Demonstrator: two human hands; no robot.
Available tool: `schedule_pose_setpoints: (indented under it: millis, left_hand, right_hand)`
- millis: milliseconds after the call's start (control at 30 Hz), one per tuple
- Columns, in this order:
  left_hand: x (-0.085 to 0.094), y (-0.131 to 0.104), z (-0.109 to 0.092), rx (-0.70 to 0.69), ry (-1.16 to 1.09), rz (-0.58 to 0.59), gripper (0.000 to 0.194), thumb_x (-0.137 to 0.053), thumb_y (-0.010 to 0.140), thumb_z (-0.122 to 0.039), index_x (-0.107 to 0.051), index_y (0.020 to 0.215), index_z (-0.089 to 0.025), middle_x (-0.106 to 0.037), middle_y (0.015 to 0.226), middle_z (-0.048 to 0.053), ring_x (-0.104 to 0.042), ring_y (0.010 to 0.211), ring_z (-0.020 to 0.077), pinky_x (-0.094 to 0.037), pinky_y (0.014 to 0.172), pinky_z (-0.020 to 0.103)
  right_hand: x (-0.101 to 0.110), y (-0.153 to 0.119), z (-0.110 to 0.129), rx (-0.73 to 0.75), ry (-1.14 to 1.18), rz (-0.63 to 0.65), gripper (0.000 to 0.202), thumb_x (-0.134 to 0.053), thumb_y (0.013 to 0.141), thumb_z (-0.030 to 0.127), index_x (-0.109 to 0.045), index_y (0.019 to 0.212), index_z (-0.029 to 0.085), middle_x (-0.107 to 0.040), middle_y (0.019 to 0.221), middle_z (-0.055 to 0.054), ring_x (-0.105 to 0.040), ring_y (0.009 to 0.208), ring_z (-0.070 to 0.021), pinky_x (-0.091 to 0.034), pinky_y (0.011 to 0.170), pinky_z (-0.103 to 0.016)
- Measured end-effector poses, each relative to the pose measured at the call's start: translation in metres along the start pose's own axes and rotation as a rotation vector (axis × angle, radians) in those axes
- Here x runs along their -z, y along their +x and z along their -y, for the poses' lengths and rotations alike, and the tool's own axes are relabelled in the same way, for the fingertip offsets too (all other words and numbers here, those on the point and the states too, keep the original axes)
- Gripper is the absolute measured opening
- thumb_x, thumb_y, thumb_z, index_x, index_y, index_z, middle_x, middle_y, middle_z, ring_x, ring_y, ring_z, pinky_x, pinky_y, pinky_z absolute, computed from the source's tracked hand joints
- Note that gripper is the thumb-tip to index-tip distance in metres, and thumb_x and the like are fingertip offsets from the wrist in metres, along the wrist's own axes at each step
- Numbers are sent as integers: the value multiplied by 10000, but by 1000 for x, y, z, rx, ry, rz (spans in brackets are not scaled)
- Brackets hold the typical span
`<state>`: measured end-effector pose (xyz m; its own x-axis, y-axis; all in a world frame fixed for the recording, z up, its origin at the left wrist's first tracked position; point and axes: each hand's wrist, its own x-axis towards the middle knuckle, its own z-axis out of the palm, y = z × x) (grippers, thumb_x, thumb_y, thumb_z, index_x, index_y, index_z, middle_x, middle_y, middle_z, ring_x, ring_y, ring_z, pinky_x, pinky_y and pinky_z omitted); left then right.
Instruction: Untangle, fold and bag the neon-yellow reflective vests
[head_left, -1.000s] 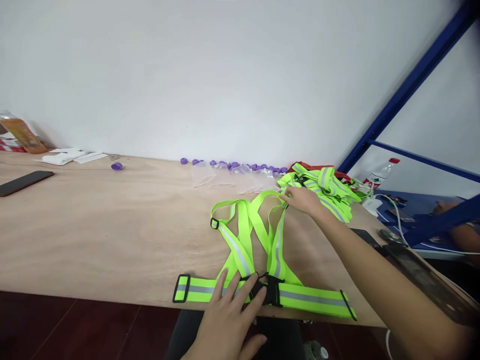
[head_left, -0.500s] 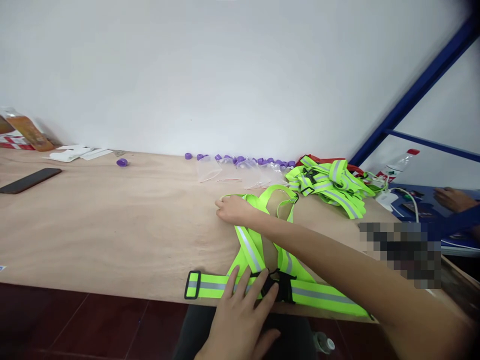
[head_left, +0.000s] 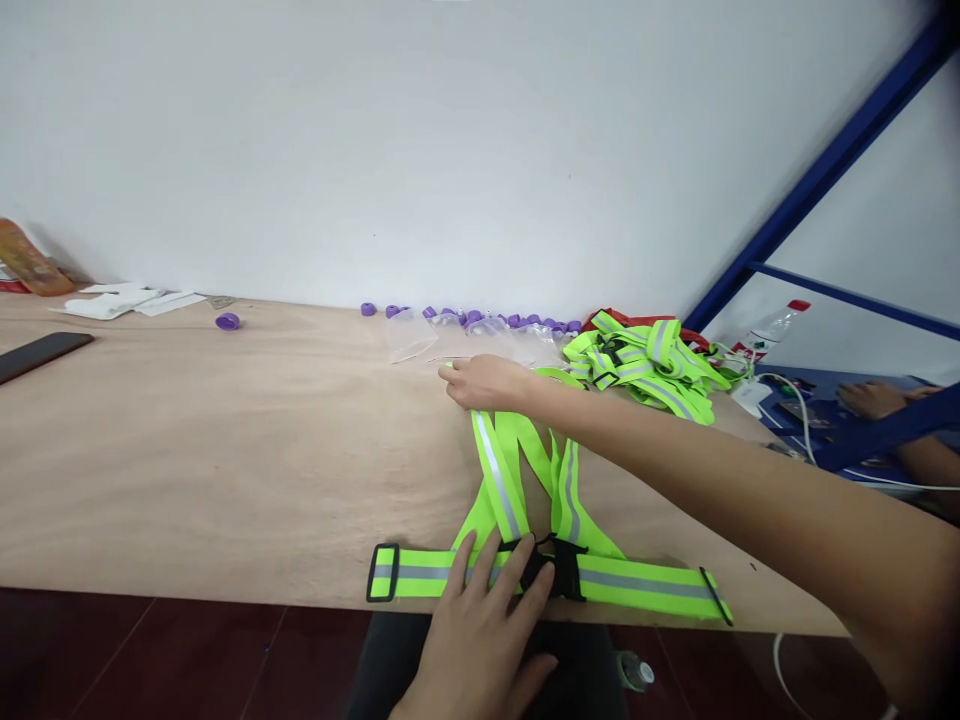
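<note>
One lime reflective harness (head_left: pixel 504 500) is spread near centre on the table (head_left: pixel 225 450), its belt (head_left: pixel 645 587) pressed by the open left hand (head_left: pixel 484 615), its left strap (head_left: pixel 492 455) pinched at the far end by the right hand (head_left: pixel 487 383). Three bottles (head_left: pixel 782 322) are seen; label (head_left: pixel 752 347) lettering cannot be read.

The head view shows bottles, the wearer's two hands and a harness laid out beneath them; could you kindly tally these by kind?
Bottles: 3 (orange bottle, red-capped bottle, white-capped bottle)
Hands: 2 (left hand, right hand)
Laid-out harness: 1
Total: 6
</note>
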<state>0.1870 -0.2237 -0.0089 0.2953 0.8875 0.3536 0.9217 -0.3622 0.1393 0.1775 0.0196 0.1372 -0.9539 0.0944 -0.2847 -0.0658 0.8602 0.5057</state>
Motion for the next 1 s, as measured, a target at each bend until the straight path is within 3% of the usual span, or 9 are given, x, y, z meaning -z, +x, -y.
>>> schedule_pose_setpoints:
  millis: [167,333,533,600,733,833,900,1000]
  left_hand:
    - [1,-1,1,-7,-26,40,691,-448,962,-622,-328,1559,-296,-349,1623,18,-474,1365,370,-385,1099,592]
    - [1,-1,3,-20,-26,38,704,-482,945,-620,-340,1557,-303,-349,1621,7,-466,1371,380,-399,1094,586]
    - [-4,0,4,-27,0,-16,690,-460,933,-662,-412,1518,-300,-417,1585,10,-536,1309,370,-447,1054,575]
    - [-8,0,5,-38,26,-48,716,-465,912,-695,-424,1511,-305,-435,1575,8,-552,1292,369,-462,1042,563]
    - [-22,0,10,-76,147,-157,773,-471,868,-761,-458,1491,-304,-489,1539,7,-594,1240,356,-502,1011,514]
    - [-33,1,14,-133,282,-268,614,-594,913,-563,-492,1464,-313,-518,1517,3,-614,1225,324,-466,1075,483]
    - [-39,2,18,-156,349,-344,526,-634,927,-383,-522,1438,-329,-524,1512,1,-616,1234,313,-397,1146,500]
    - [-43,0,22,-157,355,-419,481,-644,914,-272,-574,1386,-339,-563,1477,-3,-600,1266,320,-289,1215,540]
  right_hand:
    - [12,-14,-20,15,-11,-111,237,-416,1002,131,-634,1086,89,-634,1151,-172,-628,915,-246,-440,623,-328]
    - [15,-24,-44,-151,219,-170,129,-506,976,184,-635,983,173,-663,901,-69,-592,736,-190,-359,613,-291]
    - [4,-21,-76,-393,588,-457,156,-685,885,313,-651,965,184,-574,1188,-68,-549,799,-153,-334,665,-260]
    - [-4,-13,-86,-460,694,-475,174,-725,846,322,-665,945,192,-581,1151,-52,-539,828,-159,-330,687,-256]
    - [-37,11,-91,-526,837,-396,149,-756,800,292,-671,830,173,-625,852,-15,-534,735,-153,-330,649,-249]
    - [-68,24,-82,-585,903,-378,124,-751,786,252,-676,783,154,-644,759,-10,-543,662,-143,-362,617,-245]
    - [-86,25,-75,-623,947,-399,132,-747,785,242,-702,854,138,-694,854,-45,-583,696,-148,-413,640,-245]
    - [-104,9,-70,-689,1013,-476,372,-679,850,268,-651,1200,147,-687,1181,-123,-647,797,-156,-498,703,-261]
